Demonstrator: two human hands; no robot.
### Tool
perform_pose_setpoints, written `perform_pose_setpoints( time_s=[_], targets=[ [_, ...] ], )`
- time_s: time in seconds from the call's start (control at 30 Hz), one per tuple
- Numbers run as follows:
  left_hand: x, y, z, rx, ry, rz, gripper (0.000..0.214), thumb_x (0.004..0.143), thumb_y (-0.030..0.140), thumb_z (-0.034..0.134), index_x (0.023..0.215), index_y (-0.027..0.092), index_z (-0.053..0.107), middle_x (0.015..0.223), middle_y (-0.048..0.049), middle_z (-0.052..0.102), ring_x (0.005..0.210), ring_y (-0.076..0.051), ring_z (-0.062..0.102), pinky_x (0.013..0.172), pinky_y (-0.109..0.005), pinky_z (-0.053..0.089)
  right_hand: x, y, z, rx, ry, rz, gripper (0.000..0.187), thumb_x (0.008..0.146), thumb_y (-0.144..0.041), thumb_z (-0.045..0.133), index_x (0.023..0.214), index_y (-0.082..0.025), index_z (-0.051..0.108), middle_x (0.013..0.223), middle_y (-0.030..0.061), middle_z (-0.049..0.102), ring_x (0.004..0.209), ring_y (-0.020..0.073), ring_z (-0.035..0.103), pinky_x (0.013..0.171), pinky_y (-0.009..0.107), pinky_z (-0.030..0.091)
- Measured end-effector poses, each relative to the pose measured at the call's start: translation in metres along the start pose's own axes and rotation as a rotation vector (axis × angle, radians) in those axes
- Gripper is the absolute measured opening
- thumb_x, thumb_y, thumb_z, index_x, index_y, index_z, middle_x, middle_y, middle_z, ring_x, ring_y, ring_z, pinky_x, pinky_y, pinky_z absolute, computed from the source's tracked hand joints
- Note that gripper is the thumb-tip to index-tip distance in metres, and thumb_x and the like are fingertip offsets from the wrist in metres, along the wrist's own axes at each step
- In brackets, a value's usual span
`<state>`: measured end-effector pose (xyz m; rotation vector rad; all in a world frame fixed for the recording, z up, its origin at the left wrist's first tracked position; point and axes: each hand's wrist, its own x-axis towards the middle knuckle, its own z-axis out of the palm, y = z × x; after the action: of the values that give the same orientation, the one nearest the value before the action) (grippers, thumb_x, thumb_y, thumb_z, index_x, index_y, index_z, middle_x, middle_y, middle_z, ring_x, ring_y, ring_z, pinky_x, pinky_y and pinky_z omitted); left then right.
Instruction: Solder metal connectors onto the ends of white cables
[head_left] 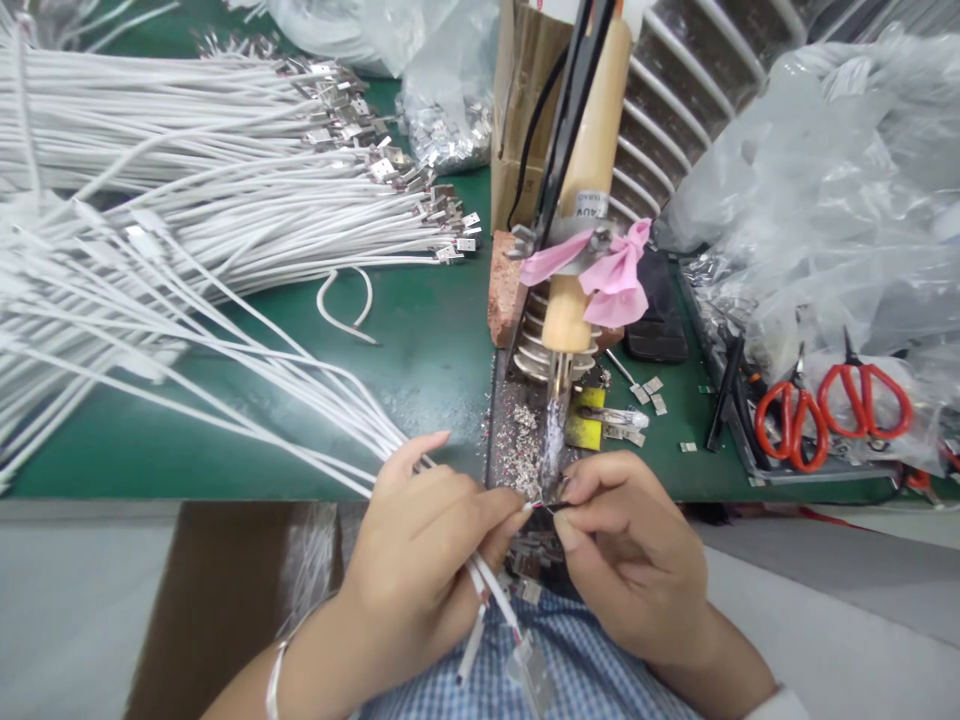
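Note:
My left hand (427,545) is closed around several white cables (337,390). Its thumb and forefinger pinch one cable end, where thin bare-looking wires (535,504) stick out toward the right. Facing it, my right hand (637,550) pinches a small dark piece against those wires; fingertips hide most of it. Just above the fingers points the whitish tip of a wooden-handled soldering iron (568,315), held upright in a stand and tied with a pink strip (619,275). Below my left hand, loose cable ends dangle, one with a metal USB plug (531,672).
Bundles of white cables (225,120) with metal plugs cover the green table (427,350) at left. Solder crumbs (525,440) lie beneath the iron beside a yellow block (585,418). To the right are red-handled snips (791,420) and plastic bags (810,180).

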<state>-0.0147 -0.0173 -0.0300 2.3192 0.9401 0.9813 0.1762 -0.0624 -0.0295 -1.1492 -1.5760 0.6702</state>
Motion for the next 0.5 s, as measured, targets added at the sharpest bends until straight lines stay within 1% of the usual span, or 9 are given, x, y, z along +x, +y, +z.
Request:
perform_pose_setpoints(
  time_s=[0.27,0.37,0.5],
  targets=[
    [-0.0015,-0.0002,0.0025,-0.014,0.010,-0.004,0.015,0.088,0.007,0.061,0.096,0.019,0.067,0.063,0.0058,0.058,0.058,-0.011,0.055,0.106,-0.044,0.037,-0.0050,-0.0001,0.0015,-0.082,-0.016,-0.052,0.027,0.079,0.003,0.057,0.093,-0.019,0.061,0.097,0.0032,0.057,0.088,0.0148,0.062,0.078,0.028,0.057],
    [-0.0024,0.0000,0.0035,0.003,0.012,0.004,0.016,0.089,0.008,0.061,0.096,0.020,0.067,0.063,0.0059,0.059,0.056,-0.011,0.054,0.107,-0.045,0.037,-0.0059,-0.0002,0.0014,-0.124,-0.016,-0.080,0.027,0.079,0.003,0.057,0.094,-0.020,0.061,0.095,0.0039,0.058,0.087,0.0159,0.063,0.076,0.029,0.059],
    [-0.0031,0.0005,0.0032,0.003,-0.003,-0.002,0.015,0.088,0.008,0.061,0.096,0.020,0.066,0.065,0.0053,0.060,0.057,-0.011,0.055,0.108,-0.045,0.036,-0.0063,-0.0014,0.0003,-0.132,-0.030,-0.075,0.027,0.079,0.002,0.057,0.094,-0.021,0.060,0.095,0.0046,0.059,0.087,0.0174,0.064,0.076,0.031,0.060]
  ],
)
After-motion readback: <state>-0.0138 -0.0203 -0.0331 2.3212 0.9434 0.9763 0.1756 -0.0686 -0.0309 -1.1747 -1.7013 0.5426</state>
